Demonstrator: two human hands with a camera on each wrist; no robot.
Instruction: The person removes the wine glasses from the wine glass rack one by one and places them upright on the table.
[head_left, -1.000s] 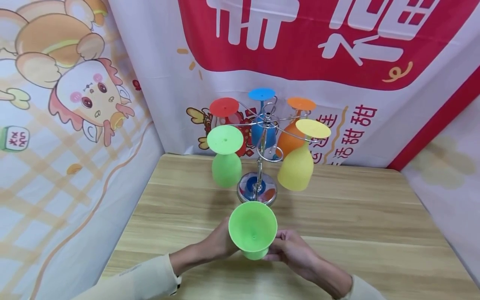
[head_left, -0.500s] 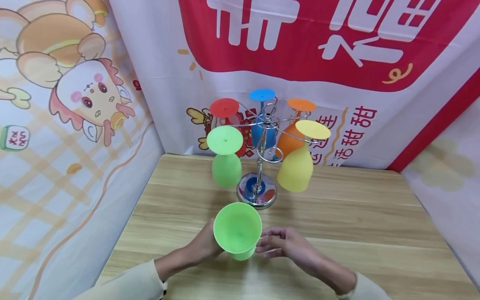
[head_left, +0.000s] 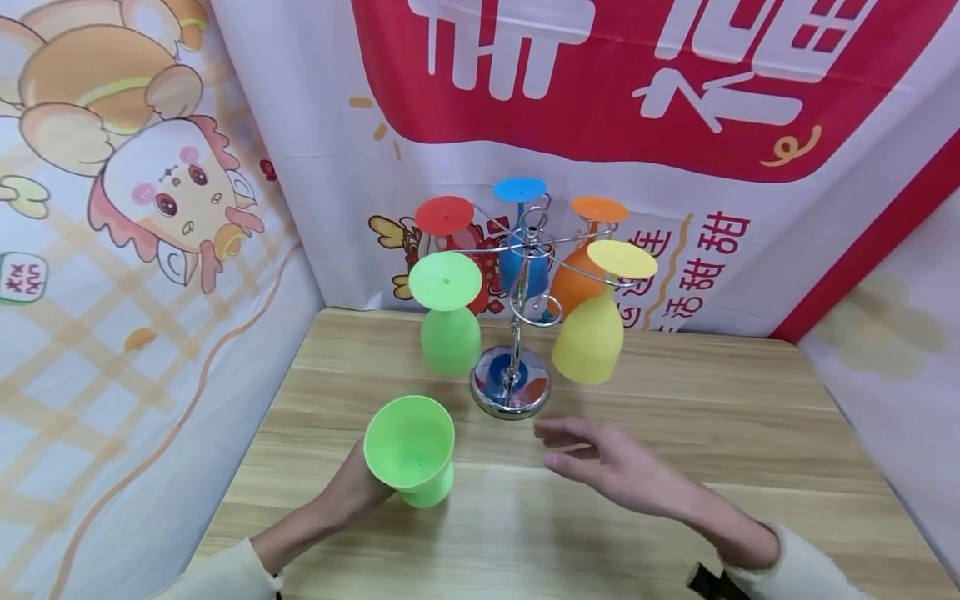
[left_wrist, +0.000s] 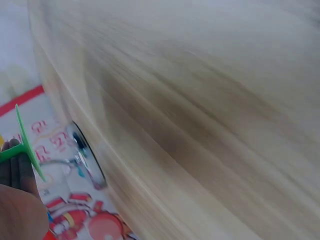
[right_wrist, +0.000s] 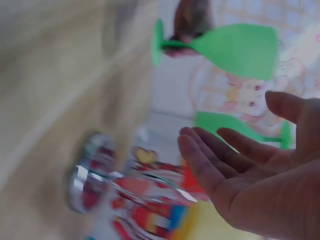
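My left hand [head_left: 348,487] grips a light green plastic goblet [head_left: 410,442] by its stem, mouth upward, left of a chrome rack's round base [head_left: 510,383]. In the left wrist view the goblet's foot [left_wrist: 26,142] shows beside the left fingers; the right wrist view catches the goblet's bowl [right_wrist: 240,50] from the side, with the foot off the tabletop. My right hand [head_left: 615,467] hovers apart from it, in front of the rack to the right, fingers loosely extended and holding nothing.
Upside down in the rack hang goblets in green [head_left: 450,342], red [head_left: 444,215], blue [head_left: 520,190], orange [head_left: 598,210] and yellow [head_left: 592,333]. The wooden table [head_left: 712,400] meets printed cloth walls at the back and both sides.
My left hand has carried the green goblet to the left. The right hand has let go of it and drawn away to the right, its fingers extending.
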